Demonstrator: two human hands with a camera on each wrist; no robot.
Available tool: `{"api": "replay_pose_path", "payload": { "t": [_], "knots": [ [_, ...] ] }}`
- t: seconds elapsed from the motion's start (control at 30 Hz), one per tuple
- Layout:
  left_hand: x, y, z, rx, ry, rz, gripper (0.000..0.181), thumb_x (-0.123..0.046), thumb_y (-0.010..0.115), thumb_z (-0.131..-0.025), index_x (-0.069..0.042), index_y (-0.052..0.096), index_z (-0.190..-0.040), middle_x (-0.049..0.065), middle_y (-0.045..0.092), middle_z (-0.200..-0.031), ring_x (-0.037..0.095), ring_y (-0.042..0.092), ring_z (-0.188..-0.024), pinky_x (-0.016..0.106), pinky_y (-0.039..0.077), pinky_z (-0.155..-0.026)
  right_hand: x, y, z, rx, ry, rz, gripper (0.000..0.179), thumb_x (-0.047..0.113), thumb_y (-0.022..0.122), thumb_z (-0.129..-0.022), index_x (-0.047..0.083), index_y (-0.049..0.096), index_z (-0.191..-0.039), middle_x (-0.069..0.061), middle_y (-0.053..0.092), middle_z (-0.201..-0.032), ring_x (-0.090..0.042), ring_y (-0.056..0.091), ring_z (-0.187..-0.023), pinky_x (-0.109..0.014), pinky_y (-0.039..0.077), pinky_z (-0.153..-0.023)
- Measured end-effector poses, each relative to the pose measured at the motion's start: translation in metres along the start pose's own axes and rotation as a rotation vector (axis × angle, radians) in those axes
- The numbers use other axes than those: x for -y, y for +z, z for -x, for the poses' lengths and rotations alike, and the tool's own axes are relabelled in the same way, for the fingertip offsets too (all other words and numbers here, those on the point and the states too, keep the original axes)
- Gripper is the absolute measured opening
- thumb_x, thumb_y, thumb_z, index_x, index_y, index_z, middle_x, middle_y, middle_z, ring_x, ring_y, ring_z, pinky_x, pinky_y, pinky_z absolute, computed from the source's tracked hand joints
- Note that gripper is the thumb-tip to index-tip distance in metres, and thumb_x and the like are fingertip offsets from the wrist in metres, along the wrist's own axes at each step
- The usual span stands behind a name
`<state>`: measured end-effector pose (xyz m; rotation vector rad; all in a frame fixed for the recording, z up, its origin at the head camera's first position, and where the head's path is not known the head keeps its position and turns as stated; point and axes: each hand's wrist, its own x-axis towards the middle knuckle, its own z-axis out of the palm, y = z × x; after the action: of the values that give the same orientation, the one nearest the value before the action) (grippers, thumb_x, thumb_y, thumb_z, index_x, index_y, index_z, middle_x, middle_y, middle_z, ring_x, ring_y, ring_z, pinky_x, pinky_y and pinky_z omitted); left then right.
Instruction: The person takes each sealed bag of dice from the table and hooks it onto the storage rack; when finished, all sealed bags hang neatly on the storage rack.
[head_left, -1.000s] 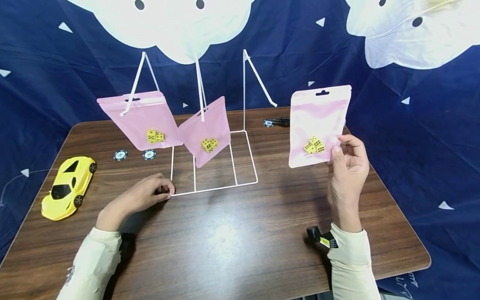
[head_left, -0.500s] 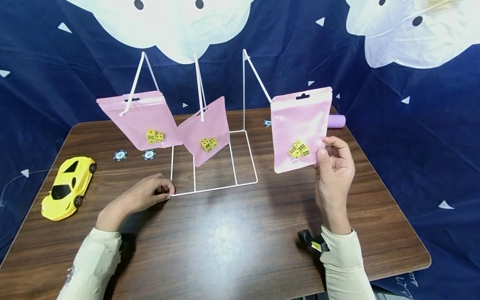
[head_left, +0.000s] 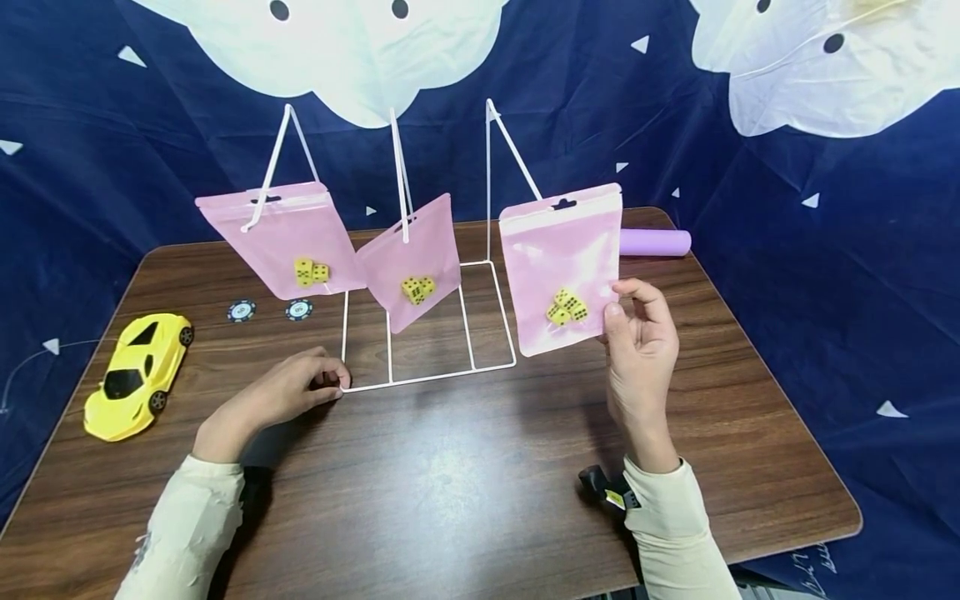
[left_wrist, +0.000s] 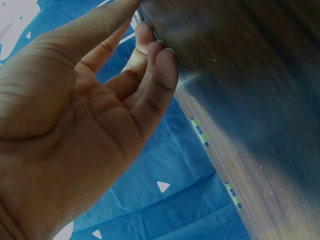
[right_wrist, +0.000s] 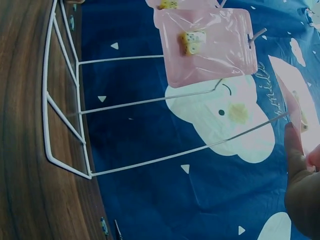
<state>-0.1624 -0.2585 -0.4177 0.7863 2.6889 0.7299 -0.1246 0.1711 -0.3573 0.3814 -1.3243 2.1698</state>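
My right hand [head_left: 641,350] pinches the lower right edge of a pink zip pouch [head_left: 528,258] with yellow dice [head_left: 566,307] at its bottom. The pouch is upright, its hang hole close by the front end of the right arm of a white wire rack [head_left: 427,377]; the arm's tip is hidden behind it. In the right wrist view that pouch [right_wrist: 287,77] overlaps the end of the arm. My left hand [head_left: 288,385] pinches the rack's front left corner at the table. Two more pink pouches with dice, a left one [head_left: 262,242] and a middle one [head_left: 435,242], hang from the other arms.
A yellow toy car [head_left: 138,377] stands on the left of the wooden table [head_left: 450,533]. Two poker chips, an outer one [head_left: 241,311] and an inner one [head_left: 298,309], lie left of the rack. A purple cylinder [head_left: 655,242] lies at the back right. Blue cloth [head_left: 750,217] hangs behind.
My right hand has carried its pouch leftward and slightly down, to the rack's right arm, uncovering the purple cylinder. My left hand stays at the rack's corner.
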Motion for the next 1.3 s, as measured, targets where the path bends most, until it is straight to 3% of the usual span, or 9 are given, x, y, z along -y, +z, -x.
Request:
{"api": "replay_pose_path", "payload": {
  "t": [0.5,0.67,0.9,1.1,1.3],
  "knots": [
    [0.001,0.000,-0.001,0.001,-0.009,-0.001,0.015,-0.001,0.080,-0.096,-0.014,0.072,-0.098,0.000,0.059,-0.093,0.015,0.054,-0.082,0.038,0.048,-0.074,-0.010,0.004,0.004,0.000,0.094,0.143,0.026,-0.011,0.052,-0.105,0.002,0.067,-0.122,-0.012,0.056,-0.123,-0.009,0.068,-0.082,-0.023,0.060,-0.076],
    [0.001,0.000,0.000,0.003,-0.016,0.006,0.014,-0.001,0.080,-0.096,-0.013,0.072,-0.099,0.001,0.059,-0.093,0.014,0.055,-0.082,0.038,0.050,-0.074,-0.013,0.001,0.003,0.025,0.167,0.243,0.027,-0.008,0.050,-0.108,-0.002,0.063,-0.130,-0.011,0.058,-0.128,-0.013,0.067,-0.103,-0.026,0.058,-0.093],
    [0.000,0.000,0.000,-0.003,0.004,-0.003,0.015,-0.002,0.080,-0.096,-0.014,0.072,-0.098,0.000,0.059,-0.093,0.014,0.054,-0.082,0.038,0.049,-0.074,-0.019,-0.004,0.002,0.037,0.206,0.400,0.031,-0.001,0.051,-0.110,-0.003,0.056,-0.141,-0.016,0.058,-0.144,-0.026,0.053,-0.138,-0.030,0.043,-0.115],
    [0.001,0.000,0.000,-0.008,0.015,-0.006,0.015,-0.002,0.080,-0.096,-0.014,0.072,-0.098,-0.001,0.058,-0.092,0.013,0.053,-0.081,0.037,0.049,-0.073,-0.020,-0.006,0.002,0.018,0.236,0.431,0.032,-0.003,0.049,-0.110,-0.004,0.054,-0.141,-0.024,0.054,-0.148,-0.032,0.049,-0.143,-0.029,0.042,-0.115],
    [0.001,0.000,0.000,-0.003,0.006,-0.004,0.015,-0.003,0.080,-0.096,-0.014,0.072,-0.098,-0.001,0.058,-0.092,0.012,0.054,-0.081,0.037,0.049,-0.073,-0.021,-0.007,0.002,0.010,0.226,0.432,0.032,-0.004,0.048,-0.109,-0.004,0.054,-0.141,-0.026,0.054,-0.148,-0.028,0.050,-0.142,-0.029,0.043,-0.114]
  ]
}}
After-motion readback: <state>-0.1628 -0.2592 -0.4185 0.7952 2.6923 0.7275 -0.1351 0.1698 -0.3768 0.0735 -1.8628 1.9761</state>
